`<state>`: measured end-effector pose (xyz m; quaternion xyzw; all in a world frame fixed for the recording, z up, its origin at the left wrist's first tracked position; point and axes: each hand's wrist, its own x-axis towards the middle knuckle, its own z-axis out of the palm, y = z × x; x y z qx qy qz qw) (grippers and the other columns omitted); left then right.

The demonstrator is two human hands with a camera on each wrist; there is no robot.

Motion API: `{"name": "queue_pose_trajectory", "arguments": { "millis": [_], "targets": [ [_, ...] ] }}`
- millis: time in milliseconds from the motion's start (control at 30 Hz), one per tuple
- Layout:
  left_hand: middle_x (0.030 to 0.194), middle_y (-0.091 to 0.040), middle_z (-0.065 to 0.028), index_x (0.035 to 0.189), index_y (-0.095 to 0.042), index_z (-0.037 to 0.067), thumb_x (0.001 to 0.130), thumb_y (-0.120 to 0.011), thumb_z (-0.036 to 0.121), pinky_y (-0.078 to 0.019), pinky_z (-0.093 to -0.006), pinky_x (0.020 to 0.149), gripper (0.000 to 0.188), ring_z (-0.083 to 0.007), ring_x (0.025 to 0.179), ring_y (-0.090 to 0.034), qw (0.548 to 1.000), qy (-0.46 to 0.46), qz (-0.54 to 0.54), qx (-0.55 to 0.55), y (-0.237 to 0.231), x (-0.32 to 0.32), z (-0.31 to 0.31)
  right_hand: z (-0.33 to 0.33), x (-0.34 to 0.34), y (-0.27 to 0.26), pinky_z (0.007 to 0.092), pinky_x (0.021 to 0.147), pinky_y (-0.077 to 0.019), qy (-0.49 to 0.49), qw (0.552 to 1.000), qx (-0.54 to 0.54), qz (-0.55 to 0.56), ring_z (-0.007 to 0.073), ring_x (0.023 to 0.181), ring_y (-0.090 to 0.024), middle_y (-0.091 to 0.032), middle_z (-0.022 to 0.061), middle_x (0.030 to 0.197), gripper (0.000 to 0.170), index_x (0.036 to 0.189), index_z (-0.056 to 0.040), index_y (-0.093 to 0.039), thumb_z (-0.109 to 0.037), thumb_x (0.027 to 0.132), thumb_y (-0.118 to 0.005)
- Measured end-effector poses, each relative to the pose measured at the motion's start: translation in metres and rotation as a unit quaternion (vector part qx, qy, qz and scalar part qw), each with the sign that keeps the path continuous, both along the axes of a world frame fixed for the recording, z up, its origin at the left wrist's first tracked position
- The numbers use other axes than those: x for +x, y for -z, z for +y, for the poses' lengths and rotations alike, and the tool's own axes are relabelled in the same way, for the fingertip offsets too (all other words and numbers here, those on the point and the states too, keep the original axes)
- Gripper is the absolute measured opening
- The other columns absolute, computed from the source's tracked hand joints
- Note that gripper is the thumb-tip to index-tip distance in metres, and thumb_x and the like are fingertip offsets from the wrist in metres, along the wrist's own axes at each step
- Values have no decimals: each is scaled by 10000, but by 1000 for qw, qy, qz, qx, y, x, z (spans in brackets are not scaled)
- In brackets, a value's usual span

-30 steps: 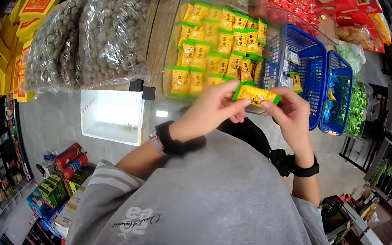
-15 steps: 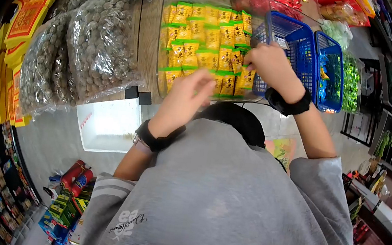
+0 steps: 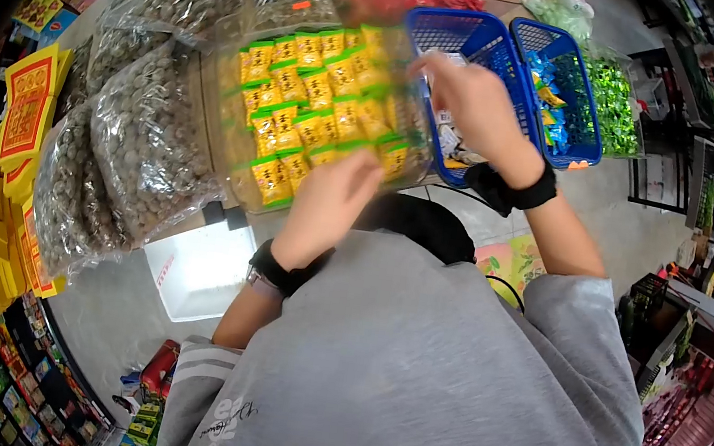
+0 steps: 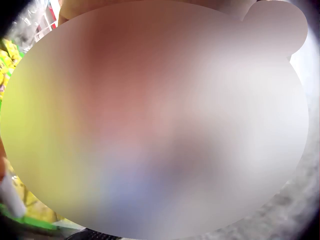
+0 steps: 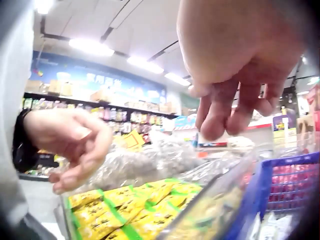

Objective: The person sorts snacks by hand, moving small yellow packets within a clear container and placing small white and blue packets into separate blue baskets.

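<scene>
1. Shop shelves (image 5: 112, 114) and bright ceiling lights (image 5: 91, 46) stand behind the work; nearer, swollen clear bags (image 3: 149, 123) of round, dark goods lie on one side, with a white box (image 3: 202, 270) below them.
2. Yellow packets (image 3: 316, 87) with green ends lie in fairly neat rows in a clear tray (image 3: 228, 89) before the person. Just right of the tray is a blue basket (image 3: 481, 36) with some pale packets (image 3: 447, 138) inside, and beside that a second basket (image 3: 541, 36) with blue packets (image 3: 539, 69) in it.
3. Over the tray's near edge hangs the left hand (image 3: 330, 206), its fingers loosely curved, with no packet seen in them. The left wrist view is nearly all blur, so something small tucked in the palm cannot be ruled out.
4. Above the blue basket's tray side is the right hand (image 3: 480, 113), fingers drooping and a little bent, apparently holding nothing.
5. Judging by the bare fingers, the step in hand seems to be a pause between packets while they are set in order.
6. Next would call for a light pinch on one packet's green end, leaving its neighbours undisturbed.
</scene>
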<state>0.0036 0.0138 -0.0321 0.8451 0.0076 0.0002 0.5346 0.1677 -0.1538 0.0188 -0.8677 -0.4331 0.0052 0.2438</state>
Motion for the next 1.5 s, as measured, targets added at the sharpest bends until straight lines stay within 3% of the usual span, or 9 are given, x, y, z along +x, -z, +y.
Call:
{"name": "queue_pose_trajectory", "arguments": {
  "millis": [200,267,467,667,700,800,967,1267,1500],
  "targets": [
    [642,-615,-107,948,-595,33,946,-545,217,-422,-324,504,191,-179,527,-592,999,15,-28,0,-14,33,-49,-53,66,19,361,652,-516,113,990,83,-29,329,726,-649,-678,156,893,236,1060,-18,-512,62,842,-476],
    [674,-626,-131,951,-606,46,930,-561,213,-421,-329,502,174,-219,530,-593,998,47,-14,26,-21,44,-66,-69,101,77,440,774,-504,-39,983,-22,-181,367,935,-614,-609,202,1034,276,1085,-60,-521,27,824,-511],
    [732,-653,-146,939,-621,59,909,-578,209,-483,-398,588,158,-339,635,-627,996,60,-57,-9,-22,61,-99,-49,119,122,423,822,-527,-20,912,-410,-17,330,1017,-611,-628,202,1004,220,959,0,-642,-6,740,-629],
    [607,-587,-90,926,-612,17,935,-566,198,-427,-293,515,186,-141,529,-564,998,2,-26,-51,-12,79,-90,-48,126,120,421,781,-548,-86,887,-448,-76,337,942,-674,-692,147,1015,215,1006,-65,-705,-144,844,-588],
    [583,-559,-54,933,-604,1,945,-559,189,-422,-272,521,193,-100,547,-548,996,-5,-18,-91,-10,81,-89,-48,121,114,398,802,-542,-73,892,-441,-66,313,946,-657,-681,139,975,417,994,6,-663,-142,627,-795],
    [598,-578,-59,950,-602,0,944,-562,194,-429,-275,530,197,-113,548,-550,992,-1,-16,-126,-7,86,-87,-43,109,94,414,777,-540,-77,876,-476,-11,318,957,-657,-679,153,954,487,1006,-5,-638,-158,582,-821],
    [620,-589,-65,939,-607,19,927,-577,202,-418,-304,521,186,-136,533,-540,997,5,-61,-36,-9,81,-88,-54,132,131,435,739,-535,-85,879,-469,-4,340,924,-657,-678,154,959,490,1073,-90,-605,-142,624,-796],
    [655,-610,-70,921,-589,38,930,-554,184,-430,-301,542,150,-166,563,-586,997,-24,-29,-70,-1,43,-48,-36,96,-6,470,711,-495,63,986,-146,-49,408,891,-607,-622,197,921,278,1030,-41,-534,-121,794,-658],
    [693,-624,-97,938,-592,63,915,-557,201,-463,-359,578,144,-273,608,-607,997,-60,-16,-39,-3,8,-3,78,29,-17,414,745,-483,-84,995,20,47,409,910,-610,-631,219,955,279,1015,6,-525,-101,812,-683]
  ]
}}
